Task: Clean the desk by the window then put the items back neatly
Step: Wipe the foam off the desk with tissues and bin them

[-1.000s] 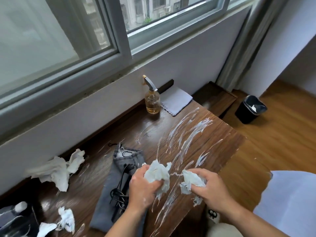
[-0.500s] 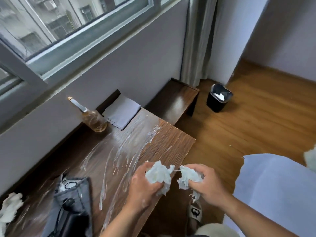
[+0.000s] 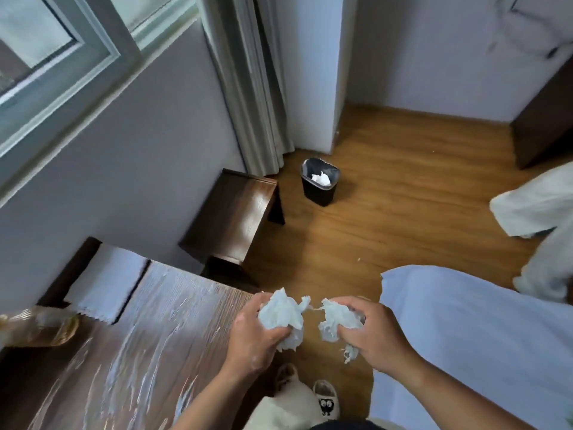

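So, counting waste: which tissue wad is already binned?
The wad in the black bin by the curtain; the left hand and right hand grip the others.

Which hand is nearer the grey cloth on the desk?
Left. The left hand, holding tissue, is at the desk's edge, right of the cloth; the right hand, also holding tissue, is farther right, off the desk.

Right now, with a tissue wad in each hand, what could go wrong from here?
1. A loose shred dangles from the right wad held in the right hand; it may drop on the floor.
2. The bin stands some way off across the floor, so tossing either the right wad or the left wad, gripped by the left hand, could miss.
3. White streaks cover the desk; left alone, they may dry on.
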Demonstrator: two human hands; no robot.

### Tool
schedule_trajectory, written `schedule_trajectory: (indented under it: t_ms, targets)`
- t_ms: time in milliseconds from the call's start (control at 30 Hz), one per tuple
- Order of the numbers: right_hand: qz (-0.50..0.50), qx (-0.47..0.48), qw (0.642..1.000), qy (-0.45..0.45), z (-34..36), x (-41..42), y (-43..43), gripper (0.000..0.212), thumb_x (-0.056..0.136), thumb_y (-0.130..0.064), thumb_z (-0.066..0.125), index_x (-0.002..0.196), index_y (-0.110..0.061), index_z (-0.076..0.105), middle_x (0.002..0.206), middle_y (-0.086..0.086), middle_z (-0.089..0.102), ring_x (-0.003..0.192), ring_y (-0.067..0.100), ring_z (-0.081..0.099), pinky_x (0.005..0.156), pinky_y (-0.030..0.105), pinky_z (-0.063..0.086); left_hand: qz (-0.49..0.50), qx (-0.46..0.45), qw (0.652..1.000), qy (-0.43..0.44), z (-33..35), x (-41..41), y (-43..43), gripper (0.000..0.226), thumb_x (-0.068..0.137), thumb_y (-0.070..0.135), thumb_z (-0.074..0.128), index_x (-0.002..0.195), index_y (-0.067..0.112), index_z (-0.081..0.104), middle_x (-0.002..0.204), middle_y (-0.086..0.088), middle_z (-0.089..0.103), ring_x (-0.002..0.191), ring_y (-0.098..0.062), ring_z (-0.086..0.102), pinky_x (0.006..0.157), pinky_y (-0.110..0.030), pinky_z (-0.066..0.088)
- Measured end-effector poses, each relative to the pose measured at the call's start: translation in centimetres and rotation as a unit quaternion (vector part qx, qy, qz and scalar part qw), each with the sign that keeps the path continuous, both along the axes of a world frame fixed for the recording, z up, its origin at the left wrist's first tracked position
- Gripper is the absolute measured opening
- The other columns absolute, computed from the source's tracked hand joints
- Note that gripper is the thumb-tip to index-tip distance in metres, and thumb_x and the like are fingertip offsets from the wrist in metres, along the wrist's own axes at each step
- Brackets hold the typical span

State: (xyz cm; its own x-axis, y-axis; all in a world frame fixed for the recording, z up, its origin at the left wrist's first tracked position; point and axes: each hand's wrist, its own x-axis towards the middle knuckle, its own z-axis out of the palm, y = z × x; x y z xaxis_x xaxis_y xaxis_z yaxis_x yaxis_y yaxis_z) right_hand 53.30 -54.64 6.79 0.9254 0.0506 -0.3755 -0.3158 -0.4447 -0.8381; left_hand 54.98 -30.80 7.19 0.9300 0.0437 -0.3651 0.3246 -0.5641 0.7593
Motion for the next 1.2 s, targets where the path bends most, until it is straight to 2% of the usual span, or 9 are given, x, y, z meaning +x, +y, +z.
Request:
schedule_trajectory:
  t_ms: [167, 367, 533, 633, 767, 833, 967, 1067, 1200]
  targets:
    - [-0.046, -0.005, 0.999, -0.004, 0.3, 2.6, -2.9, 0.047, 0.078, -0.012, 0.077, 0.108, -0.047, 0.069, 0.098, -0.026, 0.070, 0.098, -0.006, 0.061, 0.075, 0.008, 0.045, -0.030, -0.018, 0.999, -0.021, 0.1, 5.3, -2.9, 0.045, 0.066, 0.014, 0.084, 0.096, 0.039, 0.061, 0.086, 0.011, 0.070, 0.078, -0.003, 0.065, 0.068, -0.030, 0.057]
    - [-0.072, -0.007, 0.997, -0.007, 0.6, 8.4, -5.4, 0.049, 0.077, -0.012, 0.077, 0.105, -0.051, 0.068, 0.099, -0.036, 0.066, 0.092, -0.007, 0.062, 0.071, 0.006, 0.043, -0.051, -0.043, 0.997, -0.031, -0.1, 12.8, -5.7, 0.045, 0.066, 0.020, 0.086, 0.095, 0.041, 0.059, 0.090, 0.018, 0.067, 0.084, 0.001, 0.063, 0.069, -0.032, 0.060]
    - [-0.077, -0.021, 0.997, 0.003, 0.9, 15.0, -7.1, 0.049, 0.076, -0.015, 0.077, 0.099, -0.056, 0.065, 0.104, -0.038, 0.065, 0.098, -0.007, 0.061, 0.075, 0.005, 0.043, -0.073, -0.049, 0.996, -0.030, -0.9, 19.9, -7.1, 0.047, 0.066, 0.023, 0.087, 0.095, 0.042, 0.056, 0.096, 0.035, 0.059, 0.089, 0.008, 0.059, 0.065, -0.018, 0.056]
    - [-0.082, -0.035, 0.996, -0.008, 1.2, 19.0, -8.0, 0.051, 0.075, -0.015, 0.079, 0.098, -0.058, 0.064, 0.100, -0.039, 0.064, 0.093, -0.009, 0.061, 0.073, 0.004, 0.042, -0.078, -0.052, 0.995, -0.027, -0.9, 23.9, -7.6, 0.048, 0.064, 0.025, 0.089, 0.095, 0.042, 0.056, 0.094, 0.031, 0.061, 0.091, 0.011, 0.058, 0.063, -0.011, 0.052]
    - [-0.103, -0.038, 0.994, -0.009, 1.4, 23.9, -9.2, 0.052, 0.074, -0.013, 0.080, 0.098, -0.057, 0.065, 0.087, -0.038, 0.066, 0.074, -0.008, 0.060, 0.066, 0.006, 0.042, -0.086, -0.034, 0.995, -0.027, -0.9, 28.9, -8.1, 0.050, 0.064, 0.027, 0.089, 0.095, 0.045, 0.055, 0.090, 0.019, 0.063, 0.091, 0.013, 0.056, 0.062, -0.008, 0.048]
    - [-0.108, -0.045, 0.993, -0.016, 1.4, 26.1, -9.8, 0.053, 0.074, -0.013, 0.080, 0.097, -0.057, 0.063, 0.084, -0.043, 0.063, 0.071, -0.011, 0.058, 0.064, 0.004, 0.040, -0.084, -0.027, 0.996, -0.025, -0.8, 31.1, -8.7, 0.049, 0.064, 0.027, 0.089, 0.095, 0.045, 0.055, 0.092, 0.016, 0.064, 0.088, 0.005, 0.061, 0.060, -0.008, 0.047]
    - [-0.107, -0.043, 0.993, -0.027, 1.0, 31.1, -11.4, 0.054, 0.072, -0.012, 0.079, 0.094, -0.059, 0.064, 0.095, -0.041, 0.065, 0.088, -0.011, 0.061, 0.071, 0.003, 0.041, -0.078, -0.028, 0.996, -0.019, -1.3, 35.6, -10.4, 0.048, 0.063, 0.030, 0.089, 0.098, 0.043, 0.058, 0.093, 0.014, 0.067, 0.087, -0.002, 0.063, 0.061, -0.012, 0.048]
    - [-0.104, -0.031, 0.994, -0.027, 0.2, 35.5, -12.9, 0.051, 0.072, -0.012, 0.078, 0.098, -0.054, 0.067, 0.092, -0.030, 0.070, 0.081, -0.004, 0.065, 0.068, 0.007, 0.043, -0.066, -0.022, 0.997, -0.018, -1.7, 39.2, -11.9, 0.047, 0.061, 0.032, 0.087, 0.096, 0.045, 0.058, 0.090, 0.017, 0.067, 0.087, 0.003, 0.063, 0.061, -0.013, 0.047]
    - [-0.083, -0.013, 0.996, -0.017, -1.2, 42.0, -15.5, 0.048, 0.073, -0.014, 0.077, 0.105, -0.048, 0.070, 0.087, -0.030, 0.070, 0.073, -0.003, 0.063, 0.065, 0.008, 0.042, -0.035, -0.009, 0.999, -0.020, -1.9, 44.8, -14.3, 0.052, 0.061, 0.032, 0.088, 0.093, 0.056, 0.055, 0.089, 0.029, 0.064, 0.089, 0.012, 0.059, 0.065, -0.022, 0.056]
